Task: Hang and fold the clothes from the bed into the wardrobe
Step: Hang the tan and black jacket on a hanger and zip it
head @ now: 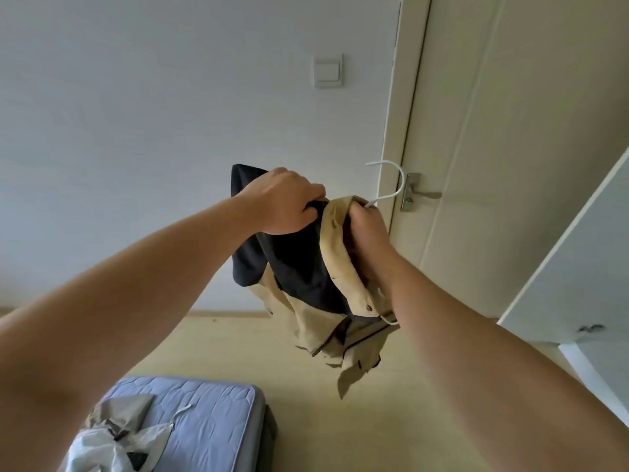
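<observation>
A tan jacket with a dark lining (326, 301) hangs in the air in front of me on a white hanger (391, 180), whose hook sticks up to the right. My left hand (286, 202) grips the dark lining near the collar. My right hand (369, 226) grips the tan collar and the base of the hanger's hook. On the blue mattress of the bed (218, 424) at the bottom left lies a pile of grey and white clothes (115, 441). A white wardrobe door (578, 267) stands open at the right edge.
A cream room door (510, 148) with a metal handle (420, 194) stands shut behind the jacket. A light switch (328, 70) sits on the white wall. Bare light floor (238, 345) lies between bed and door.
</observation>
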The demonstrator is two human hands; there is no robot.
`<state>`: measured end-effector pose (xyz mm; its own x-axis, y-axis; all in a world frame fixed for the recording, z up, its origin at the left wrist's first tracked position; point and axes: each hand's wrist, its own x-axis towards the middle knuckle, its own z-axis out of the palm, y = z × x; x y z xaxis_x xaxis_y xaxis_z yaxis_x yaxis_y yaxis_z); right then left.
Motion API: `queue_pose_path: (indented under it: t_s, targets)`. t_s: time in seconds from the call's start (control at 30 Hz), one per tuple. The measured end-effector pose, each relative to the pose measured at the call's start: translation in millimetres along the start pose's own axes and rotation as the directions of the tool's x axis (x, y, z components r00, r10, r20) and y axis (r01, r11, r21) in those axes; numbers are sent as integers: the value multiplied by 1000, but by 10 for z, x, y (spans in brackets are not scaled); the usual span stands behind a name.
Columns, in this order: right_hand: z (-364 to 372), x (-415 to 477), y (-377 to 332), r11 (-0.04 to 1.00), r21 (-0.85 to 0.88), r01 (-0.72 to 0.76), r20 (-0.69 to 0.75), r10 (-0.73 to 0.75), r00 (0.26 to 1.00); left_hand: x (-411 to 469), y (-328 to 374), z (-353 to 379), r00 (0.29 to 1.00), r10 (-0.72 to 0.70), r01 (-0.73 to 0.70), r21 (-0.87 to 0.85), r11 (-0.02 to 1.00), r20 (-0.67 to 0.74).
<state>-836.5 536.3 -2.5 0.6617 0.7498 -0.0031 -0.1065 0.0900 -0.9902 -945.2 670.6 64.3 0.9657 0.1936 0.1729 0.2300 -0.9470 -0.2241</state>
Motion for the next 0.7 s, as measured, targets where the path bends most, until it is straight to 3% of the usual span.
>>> queue_pose_path:
  t_s: [0.1, 0.2, 0.27, 0.33, 0.43, 0.53, 0.57, 0.63, 0.7]
  targets:
    - [-292, -16, 148, 942, 225, -249, 297, 177, 938, 7, -61, 129, 999, -37, 37, -130, 991, 5]
    - [-575, -49, 396, 882, 281, -378, 392, 254, 884, -50, -128, 222, 991, -132, 123, -268, 956, -15]
    - [-660, -68, 615, 918, 73, -389, 185, 371, 910, -94, -169, 256, 989, -148, 132, -313, 941, -28]
    - [-706, -98, 874, 876, -222, -427, -38, 430, 902, -128, -203, 272, 988, -150, 131, -340, 931, -31]
    - [-659, -199, 1157, 719, -413, -559, -11, 610, 792, -207, -208, 234, 983, -178, 156, -332, 930, -35]
    - [-377, -227, 1334, 420, -683, -598, 1, 818, 575, -288, -220, 157, 975, -211, 175, -329, 928, -76]
    - [-245, -242, 1362, 369, -722, -585, 7, 850, 527, -325, -230, 124, 971, -223, 185, -332, 925, -81]
    - [-57, -251, 1437, 367, -795, -484, 65, 843, 534, -406, -276, 67, 966, -249, 212, -331, 920, -74]
    - [25, -272, 1497, 384, -866, -320, 123, 783, 609, -498, -341, 20, 954, -291, 253, -323, 912, -74]
